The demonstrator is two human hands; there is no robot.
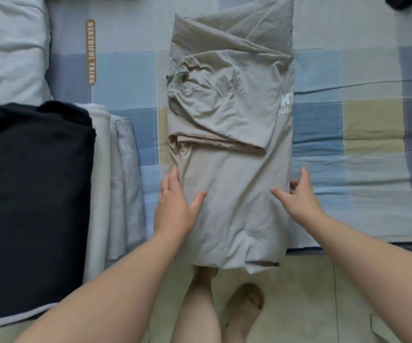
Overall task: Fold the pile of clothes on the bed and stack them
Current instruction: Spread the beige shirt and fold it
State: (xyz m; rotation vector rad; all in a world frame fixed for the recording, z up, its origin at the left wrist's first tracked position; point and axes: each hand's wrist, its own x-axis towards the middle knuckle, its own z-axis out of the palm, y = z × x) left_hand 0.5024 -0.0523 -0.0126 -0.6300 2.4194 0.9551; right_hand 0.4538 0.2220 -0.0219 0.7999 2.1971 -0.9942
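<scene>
Blue-checked bed sheet (348,125) seen, tiled floor (304,293) at 6 o'clock. One beige garment (232,174) laid at centre, one folded stack (34,194) at 9 o'clock. Garment's edges touched by left hand (175,209) and right hand (299,198), fingers straight, spread.

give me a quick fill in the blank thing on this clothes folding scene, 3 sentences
1. The left hand wears a ____ on one finger.
2. The top piece of the stack beside the beige garment is ____ in colour.
3. The right hand touches the garment's ____ edge.

Missing words: ring; black; right
</scene>
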